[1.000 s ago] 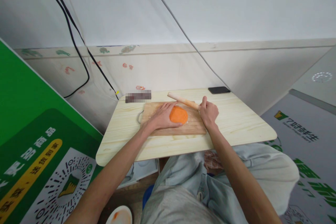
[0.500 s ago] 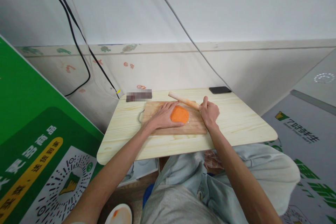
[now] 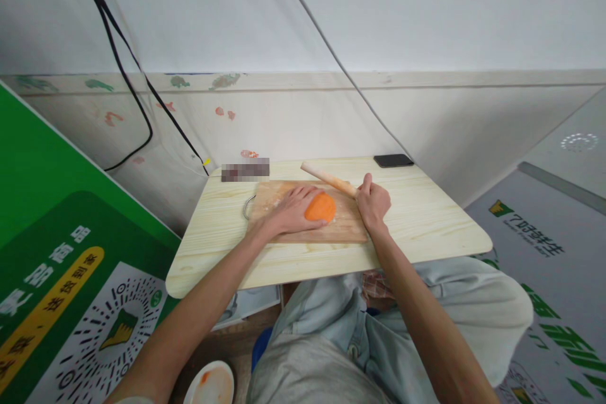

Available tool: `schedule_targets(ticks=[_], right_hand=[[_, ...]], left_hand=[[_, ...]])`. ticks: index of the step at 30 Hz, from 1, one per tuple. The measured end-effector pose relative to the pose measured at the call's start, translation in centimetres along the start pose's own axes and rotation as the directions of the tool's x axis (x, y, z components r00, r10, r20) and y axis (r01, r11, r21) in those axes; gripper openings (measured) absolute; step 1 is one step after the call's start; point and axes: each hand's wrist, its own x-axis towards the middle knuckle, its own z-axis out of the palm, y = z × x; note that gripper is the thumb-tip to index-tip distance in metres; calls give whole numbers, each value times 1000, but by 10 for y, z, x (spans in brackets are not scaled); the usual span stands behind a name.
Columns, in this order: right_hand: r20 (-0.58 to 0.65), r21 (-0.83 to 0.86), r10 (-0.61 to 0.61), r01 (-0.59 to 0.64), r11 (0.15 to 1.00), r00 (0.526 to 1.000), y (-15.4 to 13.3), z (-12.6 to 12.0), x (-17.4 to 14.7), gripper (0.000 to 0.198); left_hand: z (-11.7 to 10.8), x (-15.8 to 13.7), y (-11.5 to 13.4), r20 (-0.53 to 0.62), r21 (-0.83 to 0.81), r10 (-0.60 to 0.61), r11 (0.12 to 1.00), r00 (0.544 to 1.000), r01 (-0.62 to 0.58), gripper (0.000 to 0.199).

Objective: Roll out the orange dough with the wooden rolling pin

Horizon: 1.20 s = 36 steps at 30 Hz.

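Nearest, pale blue denim trousers (image 3: 312,315) show beside a round white dish (image 3: 213,385) with orange stains, set low near the floor. Above them stands a pale wood-grain table (image 3: 426,227) with rounded corners, bearing a rectangular brown wooden cutting board (image 3: 341,235) with a metal handle at its left end. On the board sits a smooth, rounded orange lump of dough (image 3: 322,207); the left hand (image 3: 296,209) cups its left side, holding it between thumb and fingers. The right hand (image 3: 374,202) is clenched round one end of a slim, pale wooden rolling pin (image 3: 326,178), which slants up and left past the dough. Farther back lies a flat black phone (image 3: 394,160), before a white wall (image 3: 426,12).
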Motion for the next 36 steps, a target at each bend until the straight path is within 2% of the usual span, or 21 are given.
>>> schedule_targets(ticks=[4,8,11,15,18,20,21,22,23,24,26,28,29,31,36], right_hand=[[-11,15,25,-25,1000,1000,1,0,1,92],[20,11,12,-12,1000,1000,2,1,2,93],[29,15,12,-12,1000,1000,2,2,3,96],[39,36,18,-20,999,999,2,1,2,96],[45,38,12,-14,999,999,2,-1,2,95],[45,31,4,-5,1000,999,1,-1,2,94],[47,26,2,-4,1000,999,1,-2,2,94],[51,19,4,-5,1000,999,1,-2,2,93],[53,11,4,-4,1000,999,1,-2,1,91],[53,1,0,0,1000,999,0,-2,1,89],[51,-27,-29,30,999,998,0,-2,0,85],[45,-62,-87,90,994,995,-1,-2,-1,80],[44,-81,-125,128,988,991,-1,-1,-2,78],[39,-116,-206,209,971,978,-2,-1,-3,74],[17,-149,-382,381,913,924,-3,0,-7,67]], left_hand=[[0,-4,8,12,75,39,996,999,-40,80],[-2,-2,13,52,60,102,993,993,-105,57],[-5,1,15,67,35,110,993,992,-112,49],[-9,4,18,46,-31,142,990,989,-141,49],[-12,3,18,45,-104,168,981,985,-163,65],[-13,0,18,-4,-147,126,981,992,-125,71],[-13,-1,17,-72,-159,75,984,995,-86,67],[-13,-2,15,-169,-167,8,985,986,-37,58],[-12,-2,12,-285,-176,-68,984,956,17,49],[-11,-3,9,-406,-190,-143,979,903,69,40],[-9,-2,2,-594,-236,-264,960,759,149,31],[-6,-1,-6,-679,-293,-348,936,646,196,27],[-5,0,-9,-689,-319,-378,924,619,209,26],[-3,3,-14,-669,-364,-411,908,620,210,26],[4,8,-20,-630,-357,-377,917,679,179,23]])
